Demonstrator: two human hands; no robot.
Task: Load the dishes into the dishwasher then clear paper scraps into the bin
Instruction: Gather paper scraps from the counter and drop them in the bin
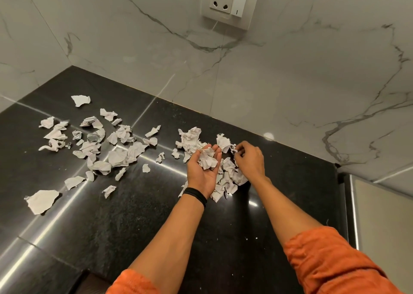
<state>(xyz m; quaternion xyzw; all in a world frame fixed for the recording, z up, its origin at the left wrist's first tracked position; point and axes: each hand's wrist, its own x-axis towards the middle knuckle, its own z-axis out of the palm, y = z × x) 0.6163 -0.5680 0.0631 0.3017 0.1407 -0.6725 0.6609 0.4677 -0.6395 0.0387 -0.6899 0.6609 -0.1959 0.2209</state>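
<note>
Crumpled scraps (pixel 207 160) fill cupped left hand (pixel 202 173) — right hand (pixel 250 159) pinches another; writing unreadable.

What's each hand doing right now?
Left hand: open, palm up, cupping paper scraps.
Right hand: fingers pinched on a scrap above the pile.

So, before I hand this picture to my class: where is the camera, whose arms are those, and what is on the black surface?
There is no machine here. The camera sits on a person's head, looking forward and down at their own arms. Torn, crumpled paper scraps lie scattered over a black stone counter against a marble wall with a socket. The left hand, palm up with a black wristband, cups a few scraps. The right hand pinches a small scrap from the nearer pile. No bin or dishwasher is in view.
</note>
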